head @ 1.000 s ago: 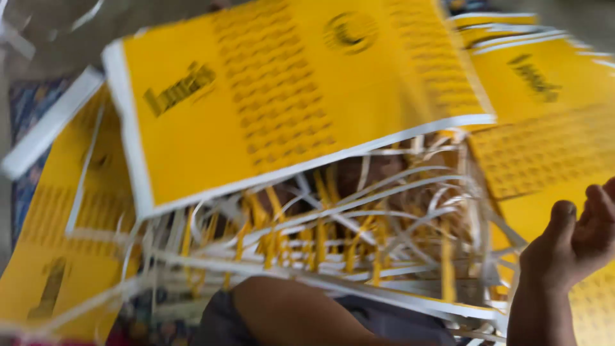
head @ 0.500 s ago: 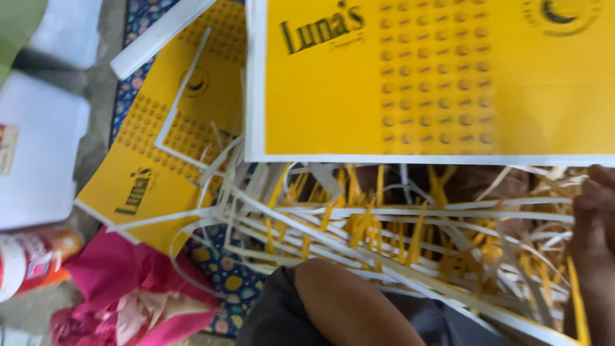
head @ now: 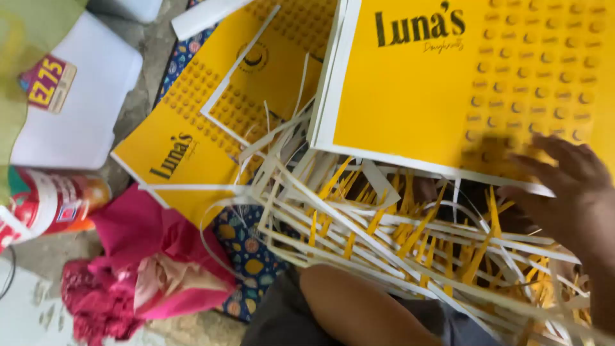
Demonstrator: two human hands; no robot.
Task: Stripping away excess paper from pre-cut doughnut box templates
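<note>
1. Nearest us, a bent knee [head: 365, 307] and a pink cloth [head: 141, 269].
2. Our right hand [head: 564, 186], blurred, lies open with fingers spread on the lower edge of the yellow card stack [head: 448, 83]; it grips nothing. We see no left hand.
3. We judge the stack light, stiff and slick, best pinched at a white border; the paper strips [head: 384, 224] beneath are flimsy.
4. Since half a second ago, the hand has moved up onto the stack.
</note>
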